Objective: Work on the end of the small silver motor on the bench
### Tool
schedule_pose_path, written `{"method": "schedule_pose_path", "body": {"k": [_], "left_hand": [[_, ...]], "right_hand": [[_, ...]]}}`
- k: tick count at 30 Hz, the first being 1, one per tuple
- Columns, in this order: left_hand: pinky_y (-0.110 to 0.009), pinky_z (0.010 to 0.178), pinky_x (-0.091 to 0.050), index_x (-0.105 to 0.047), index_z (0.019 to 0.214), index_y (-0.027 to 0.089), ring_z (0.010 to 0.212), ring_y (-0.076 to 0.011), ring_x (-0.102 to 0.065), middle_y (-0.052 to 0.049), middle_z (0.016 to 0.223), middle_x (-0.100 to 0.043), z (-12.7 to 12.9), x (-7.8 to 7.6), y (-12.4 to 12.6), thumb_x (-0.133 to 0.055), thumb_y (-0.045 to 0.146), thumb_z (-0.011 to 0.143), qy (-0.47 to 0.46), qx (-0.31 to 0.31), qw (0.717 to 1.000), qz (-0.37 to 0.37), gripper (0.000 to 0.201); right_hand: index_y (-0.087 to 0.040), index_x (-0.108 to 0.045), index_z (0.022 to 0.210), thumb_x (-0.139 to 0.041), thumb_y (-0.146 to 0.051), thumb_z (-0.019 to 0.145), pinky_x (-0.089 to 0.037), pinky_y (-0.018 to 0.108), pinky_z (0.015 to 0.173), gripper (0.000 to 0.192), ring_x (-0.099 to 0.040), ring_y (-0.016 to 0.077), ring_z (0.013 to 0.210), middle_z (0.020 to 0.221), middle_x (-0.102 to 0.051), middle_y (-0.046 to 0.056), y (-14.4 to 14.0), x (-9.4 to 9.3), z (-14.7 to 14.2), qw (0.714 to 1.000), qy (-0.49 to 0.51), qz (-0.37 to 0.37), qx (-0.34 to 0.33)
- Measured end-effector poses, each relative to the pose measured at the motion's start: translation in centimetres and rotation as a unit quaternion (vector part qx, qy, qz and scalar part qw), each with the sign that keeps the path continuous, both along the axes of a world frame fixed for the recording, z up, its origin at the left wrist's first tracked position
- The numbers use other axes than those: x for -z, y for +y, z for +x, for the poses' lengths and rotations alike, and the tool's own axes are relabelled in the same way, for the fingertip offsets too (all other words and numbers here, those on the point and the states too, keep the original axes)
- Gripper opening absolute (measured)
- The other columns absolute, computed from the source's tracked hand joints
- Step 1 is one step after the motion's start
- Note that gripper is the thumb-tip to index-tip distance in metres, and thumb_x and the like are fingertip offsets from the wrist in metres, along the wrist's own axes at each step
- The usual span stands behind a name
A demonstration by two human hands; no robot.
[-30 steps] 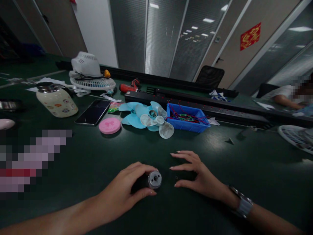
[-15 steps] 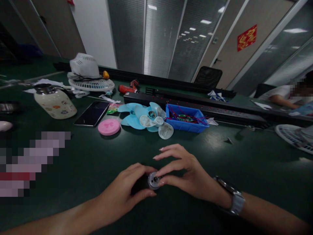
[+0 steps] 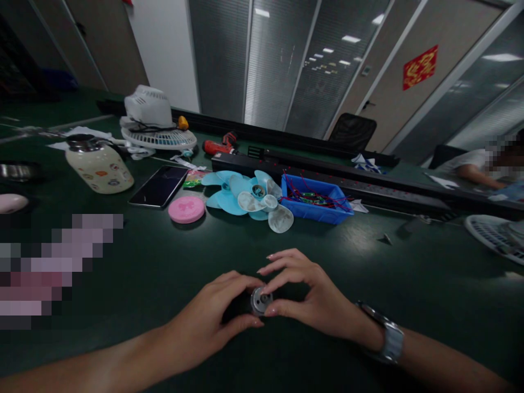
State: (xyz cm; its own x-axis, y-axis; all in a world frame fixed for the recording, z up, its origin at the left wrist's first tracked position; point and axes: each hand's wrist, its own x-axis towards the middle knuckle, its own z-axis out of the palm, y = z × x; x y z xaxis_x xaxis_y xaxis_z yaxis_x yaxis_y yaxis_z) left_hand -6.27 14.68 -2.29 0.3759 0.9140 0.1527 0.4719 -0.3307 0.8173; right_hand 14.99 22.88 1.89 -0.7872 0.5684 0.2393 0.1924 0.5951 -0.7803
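The left hand (image 3: 204, 322) is clamping a small cylindrical motor with a silver metal end cap (image 3: 259, 301) low over the dark green table (image 3: 368, 262), while the right hand (image 3: 315, 297) is pinching its fingertips (image 3: 268, 311) together on that cap's face, on a part too small to make out. The part is risking slipping and rolling away if the pinch is loosening. Well beyond, pale blue plastic fan blades (image 3: 241, 194), a round pink lid (image 3: 186, 209) and a blue plastic bin of red wires (image 3: 315, 199) are lying clear of both hands.
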Motion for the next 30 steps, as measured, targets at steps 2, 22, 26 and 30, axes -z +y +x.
{"method": "schedule_pose_path", "body": {"k": [2,22,26,30], "left_hand": [[-0.033,0.083,-0.049,-0.056,0.116,0.024,0.096,-0.0198,-0.06,-0.004,0.106,-0.064,0.0,0.1,0.1,-0.066,0.029,0.087,0.0,0.0,1.0,0.002,0.03],[-0.034,0.087,-0.049,-0.054,0.122,0.03,0.101,-0.0199,-0.06,-0.002,0.112,-0.064,-0.1,0.0,0.2,-0.066,0.029,0.087,0.006,0.0,1.0,-0.008,0.036],[-0.034,0.087,-0.05,-0.055,0.122,0.029,0.1,-0.0202,-0.061,-0.003,0.112,-0.064,0.0,-0.1,0.2,-0.064,0.031,0.088,0.011,0.0,1.0,-0.004,0.035],[-0.034,0.086,-0.051,-0.054,0.121,0.028,0.099,-0.0196,-0.061,-0.003,0.112,-0.064,-0.1,-0.2,0.2,-0.064,0.031,0.089,0.017,0.0,1.0,-0.011,0.034]], "right_hand": [[-0.03,-0.073,0.098,-0.079,-0.029,0.075,-0.041,0.041,0.102,0.024,-0.054,0.0205,0.118,0.113,-0.07,0.0,-0.2,0.0,-0.2,1.0,0.0,-0.005,-0.008],[-0.032,-0.075,0.093,-0.075,-0.034,0.079,-0.041,0.051,0.102,0.015,-0.048,0.0266,0.126,0.123,-0.063,0.003,1.6,2.2,5.4,0.99,-0.115,0.07,0.037],[-0.033,-0.074,0.1,-0.075,-0.035,0.078,-0.039,0.052,0.103,0.022,-0.046,0.0274,0.129,0.129,-0.062,0.003,1.4,3.1,5.7,0.988,-0.121,0.084,0.04],[-0.033,-0.072,0.103,-0.075,-0.031,0.08,-0.036,0.054,0.105,0.023,-0.051,0.0257,0.126,0.114,-0.071,0.001,1.4,3.3,5.6,0.992,-0.103,0.066,0.03]]}}
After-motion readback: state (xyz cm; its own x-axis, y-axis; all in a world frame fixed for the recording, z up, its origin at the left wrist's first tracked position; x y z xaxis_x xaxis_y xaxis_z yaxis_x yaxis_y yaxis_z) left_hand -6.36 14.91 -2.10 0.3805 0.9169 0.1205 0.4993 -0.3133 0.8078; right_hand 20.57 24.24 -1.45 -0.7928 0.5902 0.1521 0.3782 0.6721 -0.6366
